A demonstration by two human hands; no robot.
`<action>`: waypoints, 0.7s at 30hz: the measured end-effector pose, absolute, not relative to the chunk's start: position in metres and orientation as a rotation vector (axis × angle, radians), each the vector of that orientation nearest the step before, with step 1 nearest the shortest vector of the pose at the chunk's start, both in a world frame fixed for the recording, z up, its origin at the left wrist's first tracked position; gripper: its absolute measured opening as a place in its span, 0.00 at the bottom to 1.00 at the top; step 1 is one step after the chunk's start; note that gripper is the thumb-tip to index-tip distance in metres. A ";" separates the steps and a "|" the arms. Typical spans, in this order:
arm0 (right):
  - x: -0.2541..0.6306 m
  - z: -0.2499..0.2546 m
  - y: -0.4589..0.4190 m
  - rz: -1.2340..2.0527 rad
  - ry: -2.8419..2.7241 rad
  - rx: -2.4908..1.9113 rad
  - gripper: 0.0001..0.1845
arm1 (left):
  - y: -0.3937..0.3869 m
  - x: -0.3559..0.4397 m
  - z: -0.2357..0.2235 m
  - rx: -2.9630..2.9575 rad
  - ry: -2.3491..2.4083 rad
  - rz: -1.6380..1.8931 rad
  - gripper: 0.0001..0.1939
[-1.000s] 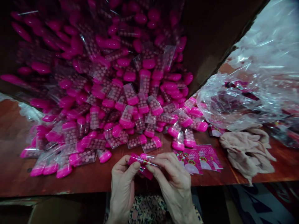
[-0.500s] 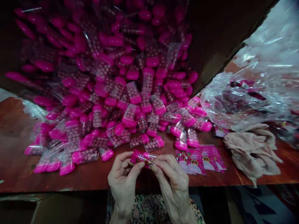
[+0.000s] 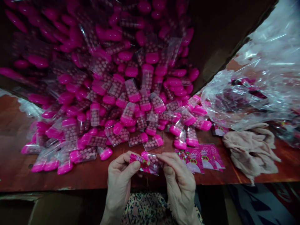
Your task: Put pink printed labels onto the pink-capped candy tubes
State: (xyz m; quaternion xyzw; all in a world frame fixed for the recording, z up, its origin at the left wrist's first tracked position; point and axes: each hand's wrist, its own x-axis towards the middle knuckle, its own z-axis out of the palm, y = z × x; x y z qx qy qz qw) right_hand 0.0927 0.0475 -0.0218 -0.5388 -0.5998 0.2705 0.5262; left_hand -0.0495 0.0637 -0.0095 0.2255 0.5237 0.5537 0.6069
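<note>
Both hands hold one small clear packet (image 3: 147,163) with a pink cap and a printed pink label, just above the front edge of the brown table (image 3: 93,178). My left hand (image 3: 122,178) pinches its left end between thumb and fingers. My right hand (image 3: 179,179) pinches the right end. Right behind them lies a big heap of clear pink-capped containers of small pink balls (image 3: 122,93). A short row of printed pink labels (image 3: 201,157) lies flat on the table just right of my right hand.
A dark cardboard box wall (image 3: 217,40) rises behind the heap. A crumpled clear plastic bag (image 3: 248,97) with more pink items sits at the right. A beige cloth (image 3: 250,150) lies in front of it near the table edge.
The packet has been turned and spread between my hands, and my right hand has slid a little to the right along it. The view has shifted slightly.
</note>
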 end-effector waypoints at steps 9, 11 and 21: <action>0.091 -0.016 0.050 0.827 -1.313 -1.277 0.11 | 0.066 -0.052 -0.011 0.396 1.213 1.286 0.08; 0.089 -0.014 0.052 0.920 -1.287 -1.250 0.10 | 0.065 -0.052 -0.011 0.428 1.153 1.244 0.08; 0.101 -0.010 0.050 0.896 -1.440 -1.308 0.10 | 0.062 -0.060 -0.012 0.502 1.059 1.209 0.03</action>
